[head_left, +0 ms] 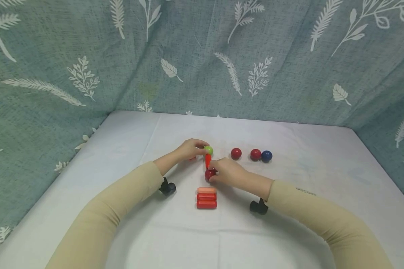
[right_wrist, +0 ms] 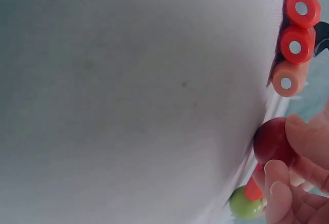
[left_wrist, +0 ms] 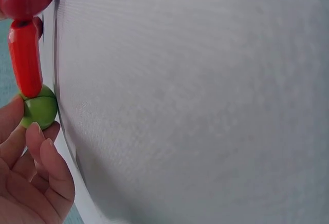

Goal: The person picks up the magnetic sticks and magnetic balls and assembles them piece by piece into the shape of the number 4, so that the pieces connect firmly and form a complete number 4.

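Observation:
My left hand pinches a green ball between thumb and fingers. From that ball a bright red rod runs to a dark red ball, meeting one ball at each end. Thumb and fingers of my right hand grip this dark red ball, hiding part of it in the head view. Just below the hands, two red rods and one orange rod lie side by side. Silver discs show on their ends in the right wrist view. Under my left hand peeks a small red-orange piece, mostly hidden.
To the right of the hands, two red balls and a blue ball sit in a loose row on the white tablecloth. A patterned blue-green curtain hangs behind the table's far edge. Black camera mounts project from both wrists.

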Action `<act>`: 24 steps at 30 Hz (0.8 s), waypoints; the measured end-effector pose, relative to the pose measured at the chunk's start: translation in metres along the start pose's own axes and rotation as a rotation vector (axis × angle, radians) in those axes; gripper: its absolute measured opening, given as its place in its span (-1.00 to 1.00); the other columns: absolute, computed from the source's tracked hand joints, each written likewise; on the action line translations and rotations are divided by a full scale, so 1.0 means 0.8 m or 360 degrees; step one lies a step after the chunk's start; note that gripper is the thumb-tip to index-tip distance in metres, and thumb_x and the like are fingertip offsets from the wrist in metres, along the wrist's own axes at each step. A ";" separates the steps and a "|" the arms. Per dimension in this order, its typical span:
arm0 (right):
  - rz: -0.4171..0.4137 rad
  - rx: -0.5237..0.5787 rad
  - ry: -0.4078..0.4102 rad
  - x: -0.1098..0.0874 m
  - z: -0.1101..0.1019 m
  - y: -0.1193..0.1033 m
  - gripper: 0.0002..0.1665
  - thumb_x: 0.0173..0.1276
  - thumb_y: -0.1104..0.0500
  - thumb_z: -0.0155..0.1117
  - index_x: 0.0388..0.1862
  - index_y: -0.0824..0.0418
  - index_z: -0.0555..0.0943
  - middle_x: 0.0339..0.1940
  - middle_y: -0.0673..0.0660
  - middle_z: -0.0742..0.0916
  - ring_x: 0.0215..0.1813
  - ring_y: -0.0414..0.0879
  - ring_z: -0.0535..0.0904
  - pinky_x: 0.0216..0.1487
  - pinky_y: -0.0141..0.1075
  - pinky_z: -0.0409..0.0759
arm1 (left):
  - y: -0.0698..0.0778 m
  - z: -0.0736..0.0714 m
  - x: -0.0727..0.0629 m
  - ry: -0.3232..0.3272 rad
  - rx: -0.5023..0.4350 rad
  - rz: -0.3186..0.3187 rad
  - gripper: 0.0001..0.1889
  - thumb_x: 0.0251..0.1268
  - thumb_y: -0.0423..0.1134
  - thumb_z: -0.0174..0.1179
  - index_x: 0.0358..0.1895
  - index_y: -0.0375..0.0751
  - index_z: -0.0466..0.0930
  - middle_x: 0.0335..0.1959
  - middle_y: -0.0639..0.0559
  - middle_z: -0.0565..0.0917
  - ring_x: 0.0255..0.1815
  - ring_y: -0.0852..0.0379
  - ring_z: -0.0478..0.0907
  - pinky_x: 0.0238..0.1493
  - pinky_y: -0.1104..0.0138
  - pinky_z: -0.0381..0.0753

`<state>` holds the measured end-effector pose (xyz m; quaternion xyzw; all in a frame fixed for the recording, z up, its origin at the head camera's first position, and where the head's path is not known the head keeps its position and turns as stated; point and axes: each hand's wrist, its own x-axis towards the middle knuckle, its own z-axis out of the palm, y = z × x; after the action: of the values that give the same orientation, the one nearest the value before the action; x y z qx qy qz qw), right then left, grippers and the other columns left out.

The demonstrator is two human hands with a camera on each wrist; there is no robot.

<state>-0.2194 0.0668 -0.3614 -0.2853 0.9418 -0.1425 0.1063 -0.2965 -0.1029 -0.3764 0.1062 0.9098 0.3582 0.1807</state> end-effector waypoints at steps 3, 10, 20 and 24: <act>-0.0010 -0.0039 0.0017 0.000 0.001 0.000 -0.62 0.06 0.10 0.42 -0.14 0.21 0.59 -0.38 0.01 0.68 -0.38 -0.23 0.51 -0.27 -0.46 0.52 | 0.000 0.000 0.000 -0.0005 -0.0003 0.0025 -0.56 0.21 -0.09 0.17 0.17 -0.06 0.47 0.15 -0.12 0.48 -0.65 0.22 0.31 -0.58 0.46 0.35; -0.0045 -0.0040 0.0044 0.001 0.000 -0.002 -0.67 0.07 0.11 0.41 -0.23 0.22 0.57 -0.45 0.02 0.65 -0.43 -0.20 0.48 -0.35 -0.46 0.49 | 0.000 -0.001 0.002 -0.0015 0.0015 0.0017 -0.55 0.22 -0.07 0.16 0.19 -0.03 0.45 0.15 -0.10 0.48 -0.69 0.22 0.29 -0.62 0.46 0.32; -0.0027 -0.0023 0.0049 0.004 0.002 -0.005 -0.67 0.06 0.09 0.42 -0.25 0.21 0.56 -0.47 0.00 0.64 -0.44 -0.22 0.48 -0.36 -0.49 0.48 | 0.000 0.001 0.004 -0.0020 0.0052 0.0003 -0.52 0.23 -0.03 0.15 0.24 0.02 0.41 0.18 -0.08 0.47 -0.72 0.24 0.26 -0.62 0.47 0.32; -0.0042 0.0004 0.0066 0.006 0.003 -0.005 -0.66 0.06 0.09 0.42 -0.25 0.21 0.55 -0.47 0.01 0.64 -0.44 -0.21 0.47 -0.39 -0.48 0.47 | 0.001 0.002 0.004 -0.0016 0.0051 0.0002 -0.50 0.23 -0.02 0.14 0.25 0.04 0.40 0.19 -0.06 0.47 -0.71 0.24 0.24 -0.62 0.47 0.32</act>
<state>-0.2206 0.0603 -0.3630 -0.2945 0.9398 -0.1510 0.0852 -0.2989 -0.1004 -0.3780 0.1116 0.9144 0.3432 0.1834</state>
